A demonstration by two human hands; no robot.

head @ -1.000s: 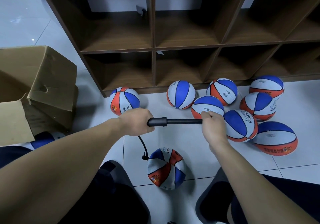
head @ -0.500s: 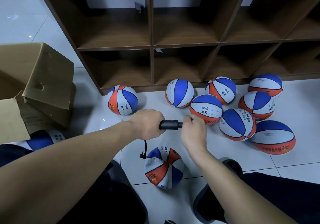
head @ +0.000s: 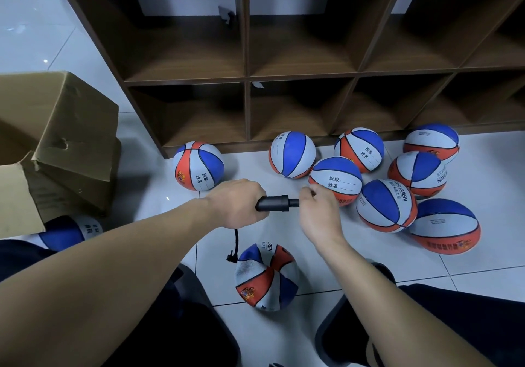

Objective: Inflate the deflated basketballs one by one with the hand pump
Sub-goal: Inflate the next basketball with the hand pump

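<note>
One soft, saggy basketball [head: 266,277] lies on the white tile floor [head: 483,167], near the person and between their two dark shoes. It is red, white and blue, and its top is caved in. A thin black hose [head: 234,246] goes up from its left side to the hand pump [head: 277,203].

The black pump is held sideways just above the floor. The left hand [head: 237,206] is wrapped tight around the pump's body. The right hand [head: 318,213] grips the handle end, close up against the body of the pump, so only a short bit of rod shows between the two hands.

Just past the right hand sit seven round balls [head: 386,204] in a bunch on the right side, some touching each other. Another round ball [head: 198,165] sits alone farther left, close to the bottom of the brown wooden shelf [head: 246,76]. The shelf stands at the far side and has many square cubbies.

On the left is an open cardboard box [head: 65,139] with its flaps bent. One more ball [head: 69,231] peeks out from under the box, partly hidden by the left arm.
</note>
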